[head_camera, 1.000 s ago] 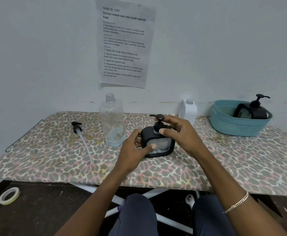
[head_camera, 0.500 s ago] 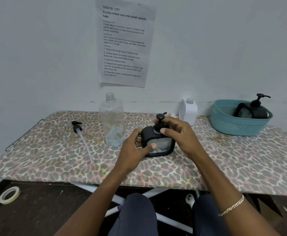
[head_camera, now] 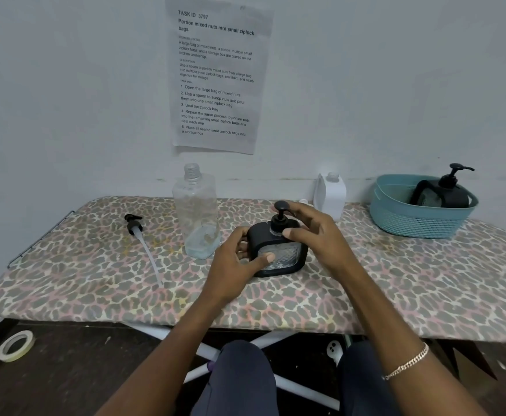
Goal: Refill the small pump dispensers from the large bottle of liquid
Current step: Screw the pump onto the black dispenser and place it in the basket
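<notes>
A small black pump dispenser [head_camera: 284, 256] with a clear ribbed window stands on the leopard-print board [head_camera: 95, 280]. My left hand [head_camera: 233, 265] grips its left side, thumb on the window. My right hand [head_camera: 314, 235] wraps around the black pump head [head_camera: 281, 216] at the collar. Just left stands the large clear bottle [head_camera: 197, 211], uncapped, with a little liquid at the bottom. Its black pump with a long white tube [head_camera: 143, 244] lies flat further left. A second black dispenser [head_camera: 443, 193] sits in the teal basket [head_camera: 410, 220] at the right.
A white plastic bottle [head_camera: 331, 195] stands against the wall behind the dispenser. A printed sheet [head_camera: 215, 73] hangs on the wall. A roll of tape [head_camera: 16, 345] lies on the dark floor at the lower left. My knees sit under the board's front edge.
The pump head's nozzle has turned under my right hand, from pointing left to pointing away toward the back. My left hand has stayed on the dispenser body.
</notes>
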Available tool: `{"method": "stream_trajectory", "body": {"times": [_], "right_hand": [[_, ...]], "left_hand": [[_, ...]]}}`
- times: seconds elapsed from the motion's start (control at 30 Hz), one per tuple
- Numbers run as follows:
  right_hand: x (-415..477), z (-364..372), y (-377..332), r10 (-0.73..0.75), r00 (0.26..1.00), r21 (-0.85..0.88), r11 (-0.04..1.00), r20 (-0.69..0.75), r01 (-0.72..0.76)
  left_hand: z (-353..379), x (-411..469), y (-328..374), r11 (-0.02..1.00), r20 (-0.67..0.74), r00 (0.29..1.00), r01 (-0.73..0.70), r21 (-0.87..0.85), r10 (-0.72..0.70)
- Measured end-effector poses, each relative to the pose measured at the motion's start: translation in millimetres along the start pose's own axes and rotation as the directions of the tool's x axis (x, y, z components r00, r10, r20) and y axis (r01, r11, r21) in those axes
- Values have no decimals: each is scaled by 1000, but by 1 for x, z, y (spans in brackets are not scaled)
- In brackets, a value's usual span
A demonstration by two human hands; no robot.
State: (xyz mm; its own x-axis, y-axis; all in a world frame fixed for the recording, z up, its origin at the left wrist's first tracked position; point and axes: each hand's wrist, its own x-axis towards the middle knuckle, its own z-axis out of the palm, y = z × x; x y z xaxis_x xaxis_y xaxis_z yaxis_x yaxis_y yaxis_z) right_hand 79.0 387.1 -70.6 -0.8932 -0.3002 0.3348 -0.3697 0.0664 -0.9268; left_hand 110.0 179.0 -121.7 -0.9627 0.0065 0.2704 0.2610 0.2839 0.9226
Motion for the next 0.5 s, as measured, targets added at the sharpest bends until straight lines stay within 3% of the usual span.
{"method": "stream_trajectory", "body": {"times": [0.17,0.23,0.37,0.5], "right_hand": [[17,-12,-8,41,987,66,996,158,-51],[20,-10,-9,73,991,29,997,110,-77],[17,11,-10,40,999,-280,959,-32,-47],[13,8,-12,59,998,-231,971,-17,-61]], "left_hand": [[0,0,1,1000,-9,1000,-3,-3,3],[1,0,2,1000,-9,1000,-6,-2,6],[0,-1,3,1000,-3,1000,-28,6,28],[1,-1,3,1000,-1,1000,-21,1,21]]}}
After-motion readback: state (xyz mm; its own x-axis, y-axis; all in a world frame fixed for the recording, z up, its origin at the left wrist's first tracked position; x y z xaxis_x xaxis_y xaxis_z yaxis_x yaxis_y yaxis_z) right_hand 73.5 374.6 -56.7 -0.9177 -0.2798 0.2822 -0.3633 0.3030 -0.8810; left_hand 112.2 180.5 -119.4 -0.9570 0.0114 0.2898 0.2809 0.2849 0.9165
